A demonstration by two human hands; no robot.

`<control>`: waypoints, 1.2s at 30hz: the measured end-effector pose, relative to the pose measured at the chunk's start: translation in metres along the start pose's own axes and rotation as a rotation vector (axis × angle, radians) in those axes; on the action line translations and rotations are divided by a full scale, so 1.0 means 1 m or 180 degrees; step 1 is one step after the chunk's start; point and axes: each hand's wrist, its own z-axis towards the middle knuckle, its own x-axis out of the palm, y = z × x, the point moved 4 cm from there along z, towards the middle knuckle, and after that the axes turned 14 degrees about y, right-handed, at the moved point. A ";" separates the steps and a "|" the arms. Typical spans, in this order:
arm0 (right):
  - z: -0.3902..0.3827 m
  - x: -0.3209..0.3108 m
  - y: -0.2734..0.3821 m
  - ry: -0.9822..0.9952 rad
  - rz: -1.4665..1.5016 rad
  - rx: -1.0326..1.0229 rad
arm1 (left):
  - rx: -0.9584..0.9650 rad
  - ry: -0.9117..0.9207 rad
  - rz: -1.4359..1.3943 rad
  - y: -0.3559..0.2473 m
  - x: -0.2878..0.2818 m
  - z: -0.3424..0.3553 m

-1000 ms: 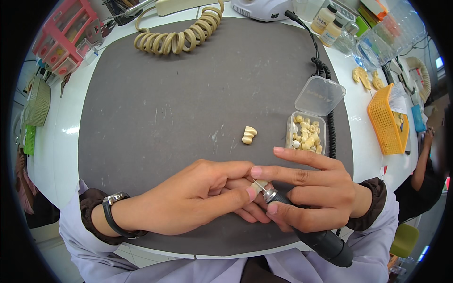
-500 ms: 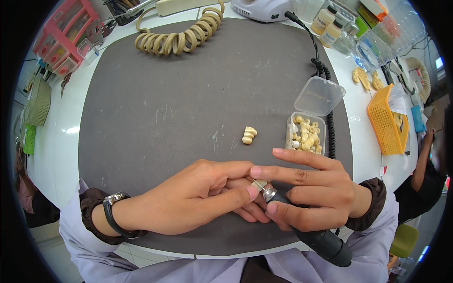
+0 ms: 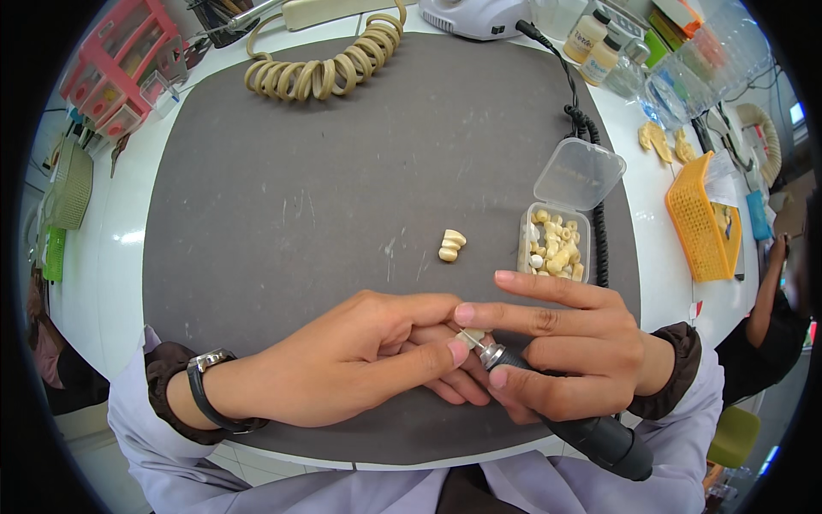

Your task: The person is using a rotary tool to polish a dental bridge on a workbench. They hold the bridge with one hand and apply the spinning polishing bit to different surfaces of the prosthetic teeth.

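My left hand (image 3: pixel 390 347) is closed on a small cream dental crown piece (image 3: pixel 470 337), pinched between thumb and fingers and partly hidden by them. In my right hand (image 3: pixel 574 347) I grip a black rotary handpiece (image 3: pixel 599 444) with a metal collar. Its thin bur (image 3: pixel 470 337) reaches to the crown piece; whether it touches cannot be made out. The right index finger stretches away from the tool, and the middle finger meets the left fingertips. Beyond the hands, a joined cream tooth piece (image 3: pixel 451 246) lies on the grey mat (image 3: pixel 342 188).
To the right stands an open clear box (image 3: pixel 556 244) of several tooth pieces, with a black coiled cord (image 3: pixel 601 244) running behind it. A yellow basket (image 3: pixel 698 223) sits at the right edge. At the back are a beige coiled hose (image 3: pixel 325 73), a white machine (image 3: pixel 475 17) and bottles (image 3: pixel 591 38).
The rear end of the handpiece has swung slightly to the right and its collar has shifted a little. My left hand stays almost still.
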 end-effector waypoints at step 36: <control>0.001 -0.002 0.000 -0.0004 0.0094 0.0012 | 0.0013 0.0067 0.0056 -0.004 0.001 0.000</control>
